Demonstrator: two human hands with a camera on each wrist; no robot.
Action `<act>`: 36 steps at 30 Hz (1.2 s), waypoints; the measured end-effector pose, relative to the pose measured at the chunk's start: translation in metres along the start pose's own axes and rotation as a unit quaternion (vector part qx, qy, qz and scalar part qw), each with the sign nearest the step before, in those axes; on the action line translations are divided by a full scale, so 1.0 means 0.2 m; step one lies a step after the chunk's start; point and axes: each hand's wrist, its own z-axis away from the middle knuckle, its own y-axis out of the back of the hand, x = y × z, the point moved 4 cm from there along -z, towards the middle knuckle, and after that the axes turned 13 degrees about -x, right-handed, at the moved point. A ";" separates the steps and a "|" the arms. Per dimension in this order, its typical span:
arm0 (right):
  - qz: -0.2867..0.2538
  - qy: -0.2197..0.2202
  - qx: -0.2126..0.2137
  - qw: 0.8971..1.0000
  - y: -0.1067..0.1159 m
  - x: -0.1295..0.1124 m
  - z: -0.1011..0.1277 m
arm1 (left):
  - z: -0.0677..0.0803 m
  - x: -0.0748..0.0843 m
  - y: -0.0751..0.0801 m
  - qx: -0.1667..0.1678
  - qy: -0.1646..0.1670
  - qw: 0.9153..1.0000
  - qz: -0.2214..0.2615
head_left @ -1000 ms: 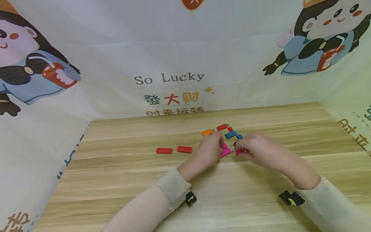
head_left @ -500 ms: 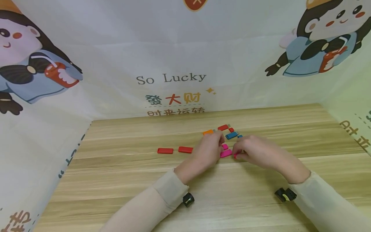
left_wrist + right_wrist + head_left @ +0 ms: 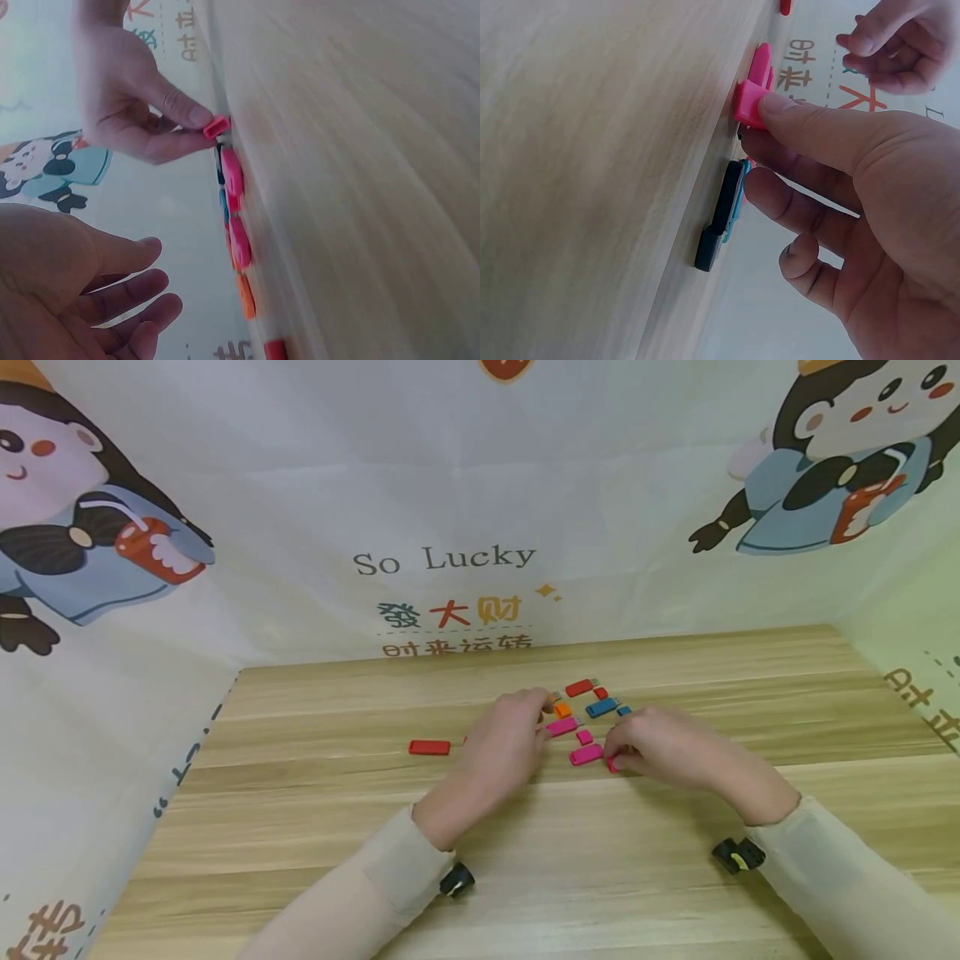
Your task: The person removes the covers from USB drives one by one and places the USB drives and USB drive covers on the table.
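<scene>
My right hand (image 3: 667,752) pinches a small pink USB stick cap (image 3: 750,105) between thumb and forefinger, close by the plug end of a pink USB stick (image 3: 587,754) on the table. My left hand (image 3: 491,747) hovers over the table to the left, its fingers loosely bent and holding nothing in the left wrist view. Near its fingertips lie a second pink USB stick (image 3: 562,727) and an orange cap (image 3: 562,711). Between the two pink sticks is a loose pink cap (image 3: 584,737). The left hand hides most of another red stick and the orange one.
Behind lie a red USB stick (image 3: 579,687) with its red cap (image 3: 601,692) and a blue stick (image 3: 602,707) with its blue cap (image 3: 624,711). A black stick (image 3: 727,196) and black cap (image 3: 707,250) sit beside the right hand. Far left is a red stick (image 3: 429,747).
My left hand has moved left, away from the pink sticks, uncovering one of them and the orange cap. The right hand has shifted slightly left with the pink cap, nearer the front pink stick.
</scene>
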 end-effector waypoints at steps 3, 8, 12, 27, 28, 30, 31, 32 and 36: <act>-0.001 -0.005 -0.004 1.000 0.00 0.00 0.00 | 0.03 -0.04 0.03 0.011 0.012 1.000 0.005; 0.004 -0.010 -0.010 1.000 0.00 0.01 -0.01 | 0.07 -0.09 0.07 0.026 0.028 0.999 0.003; -0.001 -0.017 -0.016 1.000 0.00 0.01 -0.01 | 0.11 -0.13 0.11 0.041 0.031 0.999 -0.003; -0.024 -0.028 -0.025 0.999 0.00 0.02 -0.02 | 0.25 -0.27 0.17 0.081 0.034 0.996 0.006; -0.024 -0.029 -0.025 0.999 -0.01 0.02 -0.02 | 0.25 -0.28 0.17 0.083 0.034 0.996 0.006; -0.024 -0.028 -0.025 0.999 -0.01 0.03 -0.02 | 0.26 -0.29 0.17 0.086 0.034 0.996 0.005; -0.024 -0.028 -0.024 0.999 -0.01 0.03 -0.02 | 0.27 -0.29 0.18 0.088 0.034 0.996 0.007; -0.024 -0.027 -0.023 0.999 -0.01 0.03 -0.02 | 0.27 -0.30 0.18 0.088 0.035 0.995 0.008; -0.028 -0.023 -0.022 0.999 -0.02 0.03 -0.03 | 0.29 -0.33 0.18 0.082 0.045 0.996 0.013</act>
